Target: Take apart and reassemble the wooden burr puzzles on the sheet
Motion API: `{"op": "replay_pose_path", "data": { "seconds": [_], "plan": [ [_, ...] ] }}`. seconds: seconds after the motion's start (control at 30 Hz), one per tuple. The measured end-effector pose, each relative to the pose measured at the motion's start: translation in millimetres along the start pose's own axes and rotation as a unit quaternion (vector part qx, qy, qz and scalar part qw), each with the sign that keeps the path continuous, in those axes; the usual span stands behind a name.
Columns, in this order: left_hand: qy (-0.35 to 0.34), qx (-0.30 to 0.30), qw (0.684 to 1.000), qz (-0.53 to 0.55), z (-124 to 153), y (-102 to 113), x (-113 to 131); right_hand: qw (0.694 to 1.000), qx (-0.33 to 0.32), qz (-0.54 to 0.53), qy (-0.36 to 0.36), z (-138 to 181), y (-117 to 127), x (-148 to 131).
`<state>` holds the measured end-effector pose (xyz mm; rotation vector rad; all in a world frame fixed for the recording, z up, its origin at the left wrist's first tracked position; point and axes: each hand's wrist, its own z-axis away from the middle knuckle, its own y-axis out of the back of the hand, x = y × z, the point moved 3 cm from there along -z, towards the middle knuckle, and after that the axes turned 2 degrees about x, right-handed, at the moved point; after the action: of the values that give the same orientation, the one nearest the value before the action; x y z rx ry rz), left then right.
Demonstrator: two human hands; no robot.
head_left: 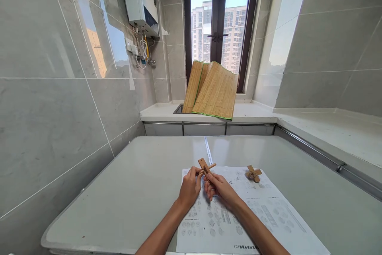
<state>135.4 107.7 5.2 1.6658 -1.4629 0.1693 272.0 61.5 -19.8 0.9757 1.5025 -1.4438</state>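
"Since your left hand (190,186) and right hand (220,188) nearly meet, what does each one have?"

"Your left fingertips are pinched together at the left end of a thin tan wooden stick (213,165); your right thumb and fingers are closed on the lower end of a flat brown wooden strip (202,162) marked with a small dark dot. Neither pinch shows a gap, though your fingers hide the exact contact"

"What looks done?"

"Stick and strip are already crossed in your grip; whether one passes through the other or only lies against it, you cannot tell from this view. To the right of your grip, well apart from it, sits a brown cross-shaped wooden piece (253,174), touched by neither hand"

"And what is left?"

"You look partway along, as a judgement: the pair in your grip is separate from that cross. Beneath your grip, a white paper sheet printed with grey diagrams (221,239) lies on the smooth pale grey tabletop (125,191), but its drawings are too small to read, so the remaining steps cannot be counted"
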Motion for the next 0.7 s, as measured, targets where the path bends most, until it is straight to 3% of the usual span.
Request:
{"op": "replay_pose_path", "data": {
  "seconds": [0.1,0.27,0.7],
  "plan": [
    [-0.012,-0.017,1.000,0.002,0.0,-0.3,1.9,1.000,-0.020,-0.008,-0.016,2.0,1.5,0.5],
    [0.005,-0.020,0.999,0.028,-0.3,-1.2,1.5,1.000,0.026,0.006,-0.015,-0.6,4.3,0.7],
    [0.014,-0.013,0.999,0.030,-2.4,0.2,2.4,0.998,0.058,-0.004,0.022,-0.9,7.9,-6.8]
  ]
}}
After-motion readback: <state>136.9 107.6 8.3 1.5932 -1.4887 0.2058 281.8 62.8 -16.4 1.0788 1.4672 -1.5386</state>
